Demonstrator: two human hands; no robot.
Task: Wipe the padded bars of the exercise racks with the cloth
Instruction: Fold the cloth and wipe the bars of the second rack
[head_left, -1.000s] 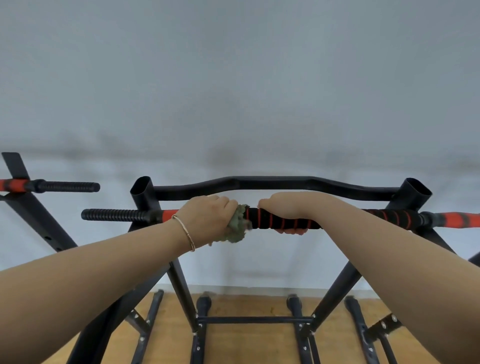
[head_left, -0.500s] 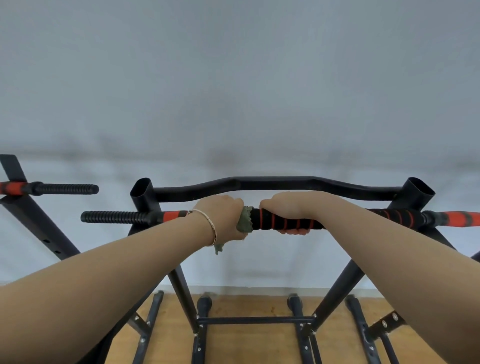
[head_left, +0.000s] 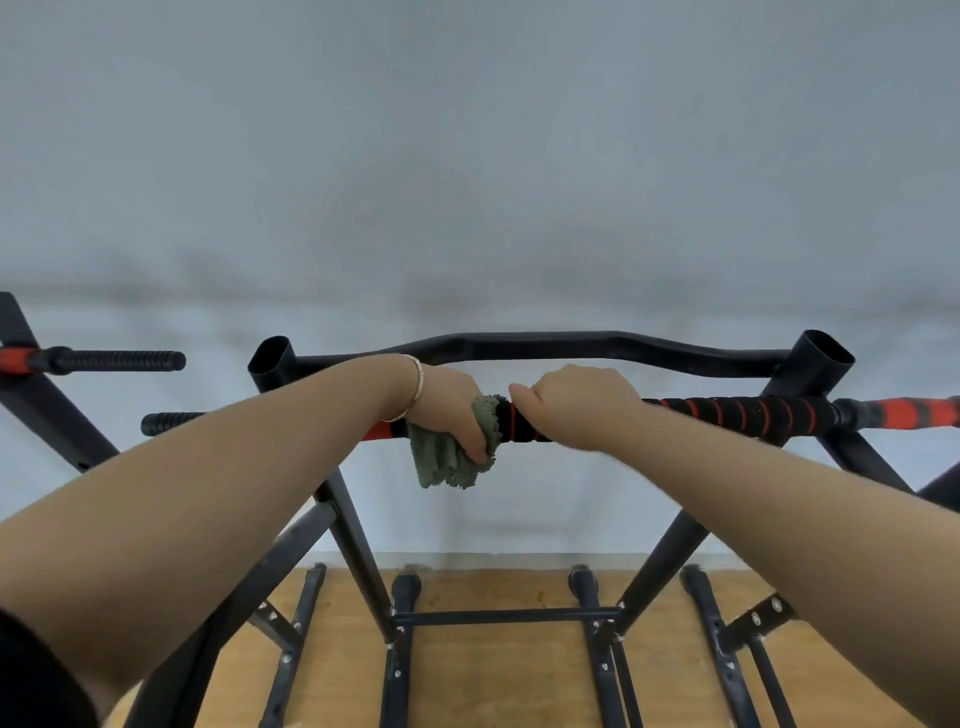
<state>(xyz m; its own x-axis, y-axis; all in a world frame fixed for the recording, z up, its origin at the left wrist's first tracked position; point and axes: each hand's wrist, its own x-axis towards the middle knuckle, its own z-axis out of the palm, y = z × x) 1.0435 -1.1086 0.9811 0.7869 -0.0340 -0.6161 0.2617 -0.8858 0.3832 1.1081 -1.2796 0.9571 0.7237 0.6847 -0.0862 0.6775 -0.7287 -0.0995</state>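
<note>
One padded bar (head_left: 737, 413), right hand (head_left: 576, 402) gripping, cloth (head_left: 441, 460) in left hand (head_left: 452, 405) hanging lower

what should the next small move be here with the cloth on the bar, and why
Probably shift the right hand further right along the black foam-padded bar with red stripes. It grips the bar right beside the crumpled green cloth that the left hand holds around the padding, so it blocks the cloth's way, and the striped padding beyond it lies bare.
</note>
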